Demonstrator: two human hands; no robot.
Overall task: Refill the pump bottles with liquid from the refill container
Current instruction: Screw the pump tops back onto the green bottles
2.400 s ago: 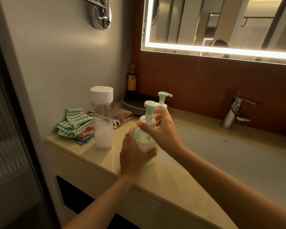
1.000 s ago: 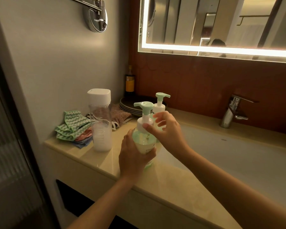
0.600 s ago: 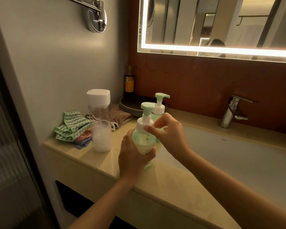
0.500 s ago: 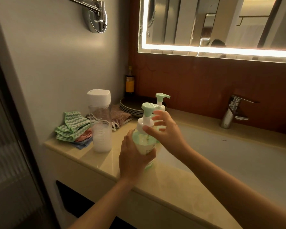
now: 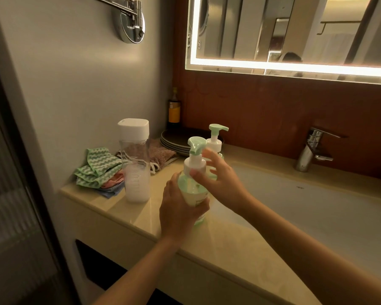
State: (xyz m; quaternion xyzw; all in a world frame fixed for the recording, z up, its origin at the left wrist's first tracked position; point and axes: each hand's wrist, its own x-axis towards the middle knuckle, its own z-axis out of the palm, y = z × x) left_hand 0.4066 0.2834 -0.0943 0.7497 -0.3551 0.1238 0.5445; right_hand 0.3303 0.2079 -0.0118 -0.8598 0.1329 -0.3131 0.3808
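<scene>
Head view, left hand gripping rounded translucent pump bottle, right hand pinching its white collar.

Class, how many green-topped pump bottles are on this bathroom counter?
2. Near bottle: at the counter front, gripped by the left hand. Far bottle: behind it, beside the plates, partly behind the right hand.

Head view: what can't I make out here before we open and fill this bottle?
All from the head view:
Near pump bottle: lower body and fill level, covered by the left hand gripping it.
Its white collar: partly behind the right hand, thumb and fingers; loosened or not, cannot tell.
Far pump bottle: body hidden behind the right hand.
Refill container: side markings too blurred to read.
</scene>
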